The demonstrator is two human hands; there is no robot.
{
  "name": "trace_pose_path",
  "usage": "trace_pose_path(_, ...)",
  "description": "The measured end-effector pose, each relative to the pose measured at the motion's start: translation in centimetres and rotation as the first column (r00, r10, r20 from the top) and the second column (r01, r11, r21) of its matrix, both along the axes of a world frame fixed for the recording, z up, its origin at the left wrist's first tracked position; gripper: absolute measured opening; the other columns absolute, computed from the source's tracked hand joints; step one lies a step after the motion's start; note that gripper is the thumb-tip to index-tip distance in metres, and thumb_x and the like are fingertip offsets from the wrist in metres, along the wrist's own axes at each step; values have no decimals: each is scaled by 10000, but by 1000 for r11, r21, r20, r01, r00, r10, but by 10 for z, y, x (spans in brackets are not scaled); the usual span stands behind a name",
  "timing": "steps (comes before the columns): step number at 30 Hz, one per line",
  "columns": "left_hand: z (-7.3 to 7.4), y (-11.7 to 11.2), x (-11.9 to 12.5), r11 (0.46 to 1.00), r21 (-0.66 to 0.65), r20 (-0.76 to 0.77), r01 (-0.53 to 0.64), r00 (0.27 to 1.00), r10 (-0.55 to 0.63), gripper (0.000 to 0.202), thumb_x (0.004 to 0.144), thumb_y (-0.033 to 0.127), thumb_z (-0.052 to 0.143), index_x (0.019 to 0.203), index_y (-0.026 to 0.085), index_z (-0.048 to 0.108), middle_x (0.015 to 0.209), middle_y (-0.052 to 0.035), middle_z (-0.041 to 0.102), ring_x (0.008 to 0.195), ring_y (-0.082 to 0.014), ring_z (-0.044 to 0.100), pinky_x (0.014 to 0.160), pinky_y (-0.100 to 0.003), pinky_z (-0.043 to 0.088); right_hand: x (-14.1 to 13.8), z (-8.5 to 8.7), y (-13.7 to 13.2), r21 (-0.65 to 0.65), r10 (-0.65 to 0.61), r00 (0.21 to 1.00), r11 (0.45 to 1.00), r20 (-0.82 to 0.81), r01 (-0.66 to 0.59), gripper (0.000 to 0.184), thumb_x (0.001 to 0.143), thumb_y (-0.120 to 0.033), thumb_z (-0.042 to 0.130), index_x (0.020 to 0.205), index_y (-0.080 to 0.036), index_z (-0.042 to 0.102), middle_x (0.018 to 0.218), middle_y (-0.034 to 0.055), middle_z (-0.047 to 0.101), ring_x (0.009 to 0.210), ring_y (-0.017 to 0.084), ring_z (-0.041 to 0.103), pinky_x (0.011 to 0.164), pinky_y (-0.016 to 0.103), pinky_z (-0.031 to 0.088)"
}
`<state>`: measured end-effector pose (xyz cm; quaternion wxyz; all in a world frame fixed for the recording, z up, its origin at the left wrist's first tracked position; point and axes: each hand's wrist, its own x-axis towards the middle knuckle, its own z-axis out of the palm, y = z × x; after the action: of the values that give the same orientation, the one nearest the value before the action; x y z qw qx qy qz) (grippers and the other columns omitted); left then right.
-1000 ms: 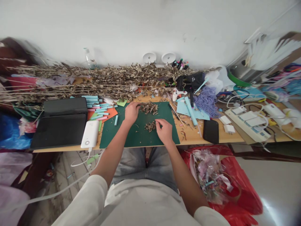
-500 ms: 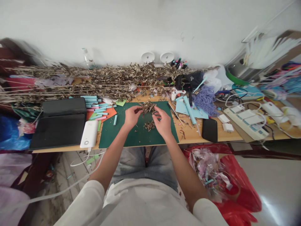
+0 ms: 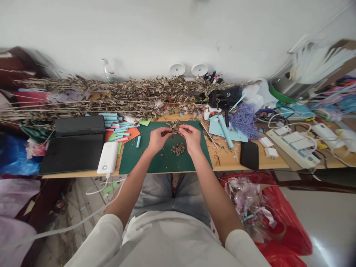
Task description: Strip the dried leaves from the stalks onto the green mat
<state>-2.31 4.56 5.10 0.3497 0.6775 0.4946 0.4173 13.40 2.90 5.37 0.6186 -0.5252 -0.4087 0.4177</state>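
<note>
Both hands meet over the far half of a dark green cutting mat (image 3: 161, 161). My left hand (image 3: 157, 138) and my right hand (image 3: 191, 136) each pinch the same clump of dried brown leaves (image 3: 174, 127), fingers closed on it. A smaller heap of dried leaf bits (image 3: 178, 149) lies on the mat just below the hands. Behind the mat, long dried leafy stems (image 3: 116, 94) stretch along the back of the table.
Left of the mat lie a white power bank (image 3: 107, 162), black cases (image 3: 73, 142) and rolled paper tubes (image 3: 116, 128). To the right are a black phone (image 3: 249, 155), a power strip (image 3: 292, 142) and purple cord (image 3: 244, 118). A red bag of scraps (image 3: 278, 218) sits below.
My right hand left the small heap and rose to join the left hand at the larger leaf clump, which both hands now pinch together.
</note>
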Motion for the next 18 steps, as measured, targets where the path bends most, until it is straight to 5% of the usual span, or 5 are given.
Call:
trace_pose_path(8, -10, 8, -2, 993, -101, 179, -59, 981, 76, 209, 730, 280, 686, 898, 159, 719, 783, -54, 724, 710, -183, 666, 677, -293, 525, 9, 1, -22, -41, 50, 989, 998, -139, -57, 285, 650, -341, 738, 883, -185, 686, 748, 12, 681, 649, 131, 620, 623, 269, 513)
trace_pose_path(15, 6, 0, 2, 980, -201, 406, -8, 909, 91, 300, 704, 338, 725, 910, 122, 695, 755, -50, 703, 679, -154, 646, 678, -298, 540, 0, -4, -25, -102, 188, 972, 974, -140, -203, 523, 595, -289, 763, 1095, -176, 659, 676, -20, 679, 579, 122, 607, 565, 250, 492)
trace_pose_path(18, 9, -4, 3, 978, -209, 447, 16, 891, 81, 301, 699, 333, 733, 905, 119, 690, 761, -49, 700, 672, -147, 646, 686, -304, 547, -6, -6, -21, -114, 240, 967, 962, -88, -250, 446, 598, -274, 754, 1027, -171, 687, 646, -24, 673, 549, 121, 592, 549, 251, 475)
